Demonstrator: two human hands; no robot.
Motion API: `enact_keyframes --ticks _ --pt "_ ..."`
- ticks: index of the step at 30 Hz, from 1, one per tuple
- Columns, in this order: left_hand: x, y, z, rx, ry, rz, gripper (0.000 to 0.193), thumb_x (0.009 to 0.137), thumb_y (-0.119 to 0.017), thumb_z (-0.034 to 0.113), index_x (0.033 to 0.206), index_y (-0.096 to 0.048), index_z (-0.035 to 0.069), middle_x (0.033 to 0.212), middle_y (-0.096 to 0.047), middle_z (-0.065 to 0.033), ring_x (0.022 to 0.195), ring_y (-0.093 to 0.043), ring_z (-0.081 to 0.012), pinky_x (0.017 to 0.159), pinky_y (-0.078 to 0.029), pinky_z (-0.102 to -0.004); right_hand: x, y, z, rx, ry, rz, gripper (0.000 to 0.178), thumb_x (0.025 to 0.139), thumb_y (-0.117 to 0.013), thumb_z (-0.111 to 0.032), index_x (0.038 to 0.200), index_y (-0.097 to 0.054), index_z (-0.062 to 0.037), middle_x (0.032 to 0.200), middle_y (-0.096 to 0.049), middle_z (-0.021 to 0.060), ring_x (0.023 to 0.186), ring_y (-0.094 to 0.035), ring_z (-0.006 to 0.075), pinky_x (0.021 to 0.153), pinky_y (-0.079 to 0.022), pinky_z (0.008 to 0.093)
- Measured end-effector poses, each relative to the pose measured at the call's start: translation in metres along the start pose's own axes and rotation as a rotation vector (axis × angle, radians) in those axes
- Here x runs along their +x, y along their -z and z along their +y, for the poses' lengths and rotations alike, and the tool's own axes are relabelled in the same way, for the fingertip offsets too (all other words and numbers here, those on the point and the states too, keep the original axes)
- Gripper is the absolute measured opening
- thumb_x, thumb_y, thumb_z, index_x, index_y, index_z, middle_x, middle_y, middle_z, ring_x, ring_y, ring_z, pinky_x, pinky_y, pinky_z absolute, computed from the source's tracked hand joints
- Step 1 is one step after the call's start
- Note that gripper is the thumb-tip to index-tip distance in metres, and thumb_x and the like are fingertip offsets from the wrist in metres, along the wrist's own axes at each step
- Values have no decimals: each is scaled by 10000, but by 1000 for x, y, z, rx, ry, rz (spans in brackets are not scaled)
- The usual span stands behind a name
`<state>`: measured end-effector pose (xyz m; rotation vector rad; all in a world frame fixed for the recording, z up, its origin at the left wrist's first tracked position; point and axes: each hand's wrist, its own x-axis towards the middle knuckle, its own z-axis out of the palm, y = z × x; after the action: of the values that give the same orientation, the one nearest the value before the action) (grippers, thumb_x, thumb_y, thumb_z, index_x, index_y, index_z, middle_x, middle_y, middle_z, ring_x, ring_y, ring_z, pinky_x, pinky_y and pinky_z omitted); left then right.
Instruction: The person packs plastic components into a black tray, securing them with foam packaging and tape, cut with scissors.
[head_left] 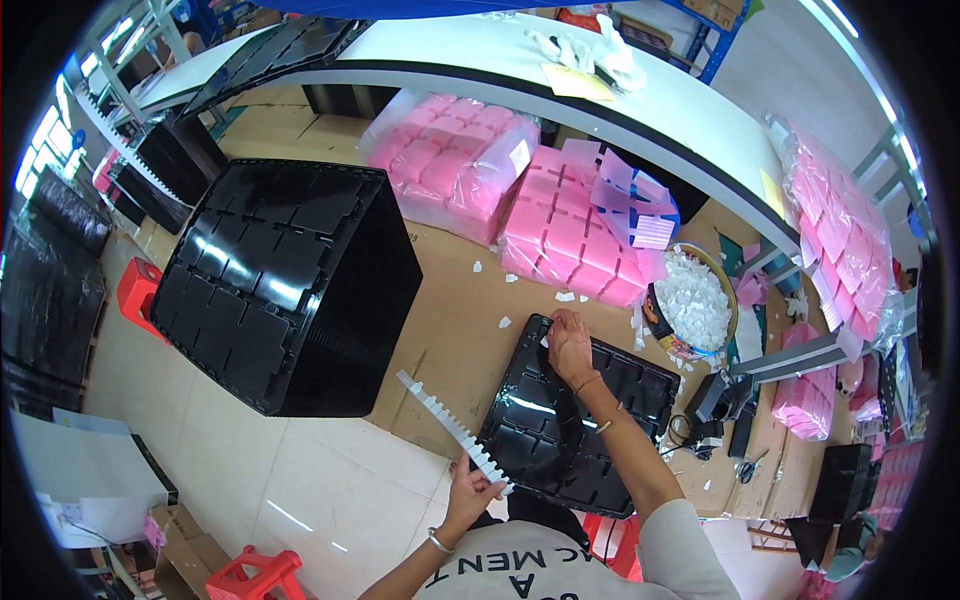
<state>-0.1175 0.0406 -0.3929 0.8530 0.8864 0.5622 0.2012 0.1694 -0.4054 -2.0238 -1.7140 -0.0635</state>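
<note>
A shiny black plastic tray (525,415) with moulded compartments lies before me on brown cardboard. My right hand (570,350) rests at the tray's far left corner, its fingers pressed together and bent down onto the surface. A small white bit shows by those fingertips; whether they pinch anything is hidden. At the tray's near left edge, my left hand (473,495) grips one end of a long white strip (440,412) with a row of small tabs along it. The strip slants up and away to the left, past the tray's side.
Left stands a tall stack of black trays (290,280). Behind are pink blocks in plastic (440,150) and pink slotted blocks (570,225). A round tub (695,300) holds white scraps. Scissors (748,468) and cables lie right. A red stool (255,575) stands below.
</note>
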Motion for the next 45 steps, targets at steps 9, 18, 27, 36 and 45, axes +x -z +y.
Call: enact_keyframes --ticks 9,18,27,36,45 --pt "2 2 -7 16 14 23 984 843 -722 -42 1551 -41 11 907 -698 -125 731 -680 -148 639 -561 -258 9 10 -11 -104 107 -78 221 809 -570 -39 994 -626 69 1174 -532 118 1091 -513 300 907 -426 404" --pt "1 4 -4 7 24 -4 1029 845 -713 -54 1562 18 48 922 -682 -121 745 -678 -148 625 -563 -260 -40 41 -72 240 80 9 130 862 -585 -33 982 -577 15 1129 -556 142 1052 -553 287 915 -431 391" --pt "-8 -3 0 62 -41 -25 1053 839 -727 -40 1554 40 61 937 -668 -122 720 -656 -138 607 -546 -259 -134 50 -117 1277 -544 -475 128 980 -553 -99 1070 -590 -17 905 -648 38 741 -634 95 637 -502 257" --pt "-20 -1 5 84 -44 -115 948 893 -709 56 1567 -44 107 931 -671 -84 705 -654 -130 591 -513 -244 -135 59 -152 980 -429 -577 169 932 -699 -180 985 -696 -19 808 -623 -17 718 -531 41 639 -463 229" --pt "29 48 46 -463 127 212 231 986 -620 175 1166 -617 29 890 -665 -42 766 -635 -94 559 -459 -197 -158 91 -156 998 -78 -740 151 928 -680 -188 987 -704 -51 895 -622 46 841 -601 166 751 -482 295"
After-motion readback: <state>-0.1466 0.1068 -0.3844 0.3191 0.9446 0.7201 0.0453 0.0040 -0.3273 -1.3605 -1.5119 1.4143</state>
